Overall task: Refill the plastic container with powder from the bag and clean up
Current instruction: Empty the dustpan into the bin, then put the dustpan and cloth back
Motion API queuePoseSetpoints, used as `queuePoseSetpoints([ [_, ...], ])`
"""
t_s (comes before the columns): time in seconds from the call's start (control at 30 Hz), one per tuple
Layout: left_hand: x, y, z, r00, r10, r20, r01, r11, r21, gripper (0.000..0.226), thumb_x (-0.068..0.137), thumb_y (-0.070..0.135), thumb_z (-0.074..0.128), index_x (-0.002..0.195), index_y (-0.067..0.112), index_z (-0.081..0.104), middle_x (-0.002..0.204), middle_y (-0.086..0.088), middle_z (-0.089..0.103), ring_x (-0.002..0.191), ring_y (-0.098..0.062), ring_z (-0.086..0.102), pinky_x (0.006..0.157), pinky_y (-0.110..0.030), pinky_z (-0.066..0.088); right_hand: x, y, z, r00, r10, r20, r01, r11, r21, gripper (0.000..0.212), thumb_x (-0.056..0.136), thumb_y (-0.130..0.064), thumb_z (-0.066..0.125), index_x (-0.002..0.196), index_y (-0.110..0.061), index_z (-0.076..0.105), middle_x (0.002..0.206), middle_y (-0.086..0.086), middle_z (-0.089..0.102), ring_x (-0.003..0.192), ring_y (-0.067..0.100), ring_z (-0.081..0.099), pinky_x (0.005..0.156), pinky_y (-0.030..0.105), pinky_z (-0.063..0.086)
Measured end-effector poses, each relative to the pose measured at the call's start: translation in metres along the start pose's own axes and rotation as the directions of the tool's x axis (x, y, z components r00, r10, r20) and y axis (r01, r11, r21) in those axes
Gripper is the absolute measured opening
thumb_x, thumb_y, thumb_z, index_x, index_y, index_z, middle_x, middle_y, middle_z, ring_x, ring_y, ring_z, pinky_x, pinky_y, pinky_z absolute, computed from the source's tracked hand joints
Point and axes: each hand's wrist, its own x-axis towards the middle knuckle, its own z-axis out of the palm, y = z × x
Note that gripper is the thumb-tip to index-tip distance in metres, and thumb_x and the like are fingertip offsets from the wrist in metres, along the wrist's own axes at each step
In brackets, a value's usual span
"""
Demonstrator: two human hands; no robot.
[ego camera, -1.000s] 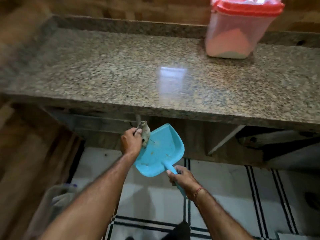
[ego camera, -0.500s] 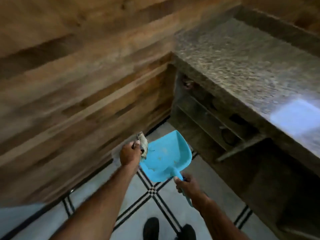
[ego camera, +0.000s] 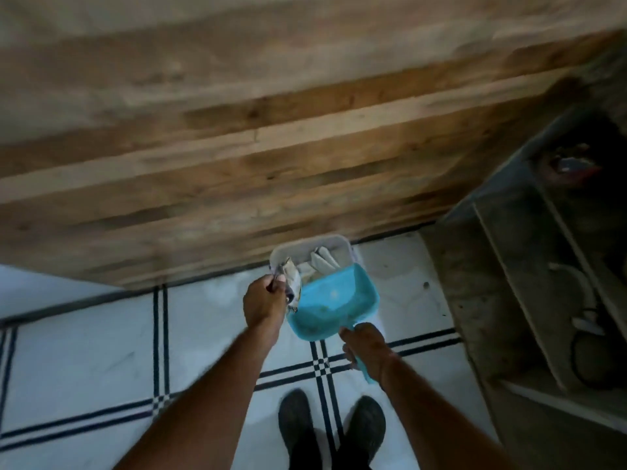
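1. Setting: white tiled floor (ego camera: pixel 101 351) with dark double lines, meeting a wood-panelled wall (ego camera: pixel 237 147); dim open shelving (ego camera: pixel 529 266) stood at right.
2. A pale waste bin (ego camera: pixel 291 247) sat on the floor against the wall, with crumpled light material inside.
3. The right hand (ego camera: pixel 366 347) gripped the handle of a blue dustpan (ego camera: pixel 334 300), fingers curled round it; the pan's mouth lay over the bin's near rim.
4. The left hand (ego camera: pixel 264 303) pinched a crumpled scrap (ego camera: pixel 292 281) at the pan's left edge.
5. Stage, as judged: clean-up was under way, the pan about to be emptied; a few specks remained in it.
6. The plastic container was out of view, so the refill could not be confirmed.
7. Unclear: whether the scrap was cloth or wrapper; motion blur softened wall and shelving.
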Motion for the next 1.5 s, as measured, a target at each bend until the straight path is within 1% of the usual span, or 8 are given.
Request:
queuePoseSetpoints([
  [0.23, 0.095, -0.067, 0.061, 0.993, -0.074, -0.09, 0.071, 0.997, -0.041, 0.026, 0.098, 0.034, 0.062, 0.1, 0.012, 0.076, 0.097, -0.012, 0.076, 0.091, -0.03, 0.07, 0.069, -0.027, 0.042, 0.166, -0.018, 0.071, 0.995, -0.101, -0.013, 0.097, 0.98, -0.172, 0.029, 0.073, -0.044, 0.064, 0.075, -0.019, 0.049, 0.083, 0.012, 0.063, 0.073, 0.024, 0.054, 0.054, 0.026, 0.036],
  [0.37, 0.127, -0.095, 0.082, 0.984, -0.132, -0.12, 0.121, 0.988, -0.097, 0.023, 0.097, 0.036, 0.063, 0.094, 0.017, 0.075, 0.086, -0.007, 0.075, 0.081, -0.031, 0.072, 0.071, -0.037, 0.058, 0.209, -0.019, 0.088, 1.0, -0.03, -0.006, 0.028, 0.979, -0.202, 0.016, 0.078, -0.028, 0.061, 0.076, -0.016, 0.05, 0.074, 0.014, 0.061, 0.064, 0.025, 0.054, 0.056, 0.03, 0.037],
  [0.57, 0.122, -0.124, 0.091, 0.975, -0.189, -0.12, 0.181, 0.98, -0.08, 0.026, 0.098, 0.032, 0.06, 0.091, 0.012, 0.076, 0.085, -0.008, 0.074, 0.081, -0.031, 0.069, 0.067, -0.032, 0.052, 0.188, 0.005, 0.083, 1.0, 0.007, 0.013, -0.004, 0.983, -0.182, 0.014, 0.092, -0.026, 0.061, 0.087, -0.015, 0.054, 0.074, 0.012, 0.058, 0.053, 0.021, 0.05, 0.05, 0.028, 0.04],
  [0.73, 0.126, -0.116, 0.086, 0.965, -0.19, -0.18, 0.16, 0.973, -0.168, 0.024, 0.098, 0.029, 0.061, 0.087, 0.012, 0.073, 0.077, -0.003, 0.067, 0.078, -0.03, 0.067, 0.067, -0.033, 0.05, 0.2, 0.027, 0.085, 0.974, -0.224, -0.04, 0.21, 0.952, -0.222, 0.04, 0.073, -0.063, 0.056, 0.092, -0.028, 0.059, 0.096, 0.009, 0.068, 0.09, 0.035, 0.064, 0.093, 0.056, 0.057],
  [0.97, 0.136, -0.123, 0.109, 0.976, -0.114, -0.186, 0.06, 0.96, -0.273, 0.025, 0.1, 0.03, 0.062, 0.087, 0.011, 0.072, 0.076, -0.002, 0.067, 0.07, -0.022, 0.062, 0.063, -0.032, 0.05, 0.228, 0.015, 0.096, 0.945, -0.311, -0.1, 0.296, 0.945, -0.135, 0.023, 0.1, -0.022, 0.064, 0.115, -0.006, 0.064, 0.097, 0.007, 0.065, 0.094, 0.026, 0.063, 0.089, 0.044, 0.056],
  [1.13, 0.157, -0.137, 0.13, 0.979, -0.097, -0.18, 0.034, 0.944, -0.327, 0.017, 0.099, 0.025, 0.065, 0.09, 0.013, 0.072, 0.072, 0.006, 0.063, 0.063, -0.001, 0.056, 0.054, -0.008, 0.042, 0.281, 0.029, 0.105, 0.938, -0.31, -0.153, 0.224, 0.883, -0.413, 0.041, 0.091, -0.024, 0.074, 0.126, -0.002, 0.069, 0.118, 0.022, 0.067, 0.109, 0.036, 0.066, 0.095, 0.034, 0.051],
  [1.33, 0.175, -0.165, 0.15, 0.986, -0.144, -0.089, 0.09, 0.893, -0.441, 0.023, 0.098, 0.024, 0.066, 0.097, 0.002, 0.075, 0.074, 0.003, 0.065, 0.065, -0.004, 0.057, 0.067, -0.02, 0.047, 0.303, 0.045, 0.113, 0.922, -0.333, -0.196, 0.19, 0.833, -0.52, 0.047, 0.089, -0.026, 0.076, 0.131, -0.008, 0.067, 0.125, 0.018, 0.057, 0.121, 0.035, 0.058, 0.1, 0.037, 0.05],
  [1.5, 0.167, -0.172, 0.144, 0.972, -0.225, 0.072, 0.227, 0.804, -0.55, 0.016, 0.1, 0.023, 0.064, 0.09, 0.016, 0.074, 0.083, -0.003, 0.072, 0.071, -0.011, 0.068, 0.068, -0.026, 0.058, 0.283, 0.054, 0.105, 0.914, -0.353, -0.2, 0.218, 0.844, -0.49, 0.053, 0.088, -0.027, 0.079, 0.133, -0.007, 0.058, 0.128, 0.019, 0.052, 0.122, 0.035, 0.055, 0.099, 0.041, 0.05],
])
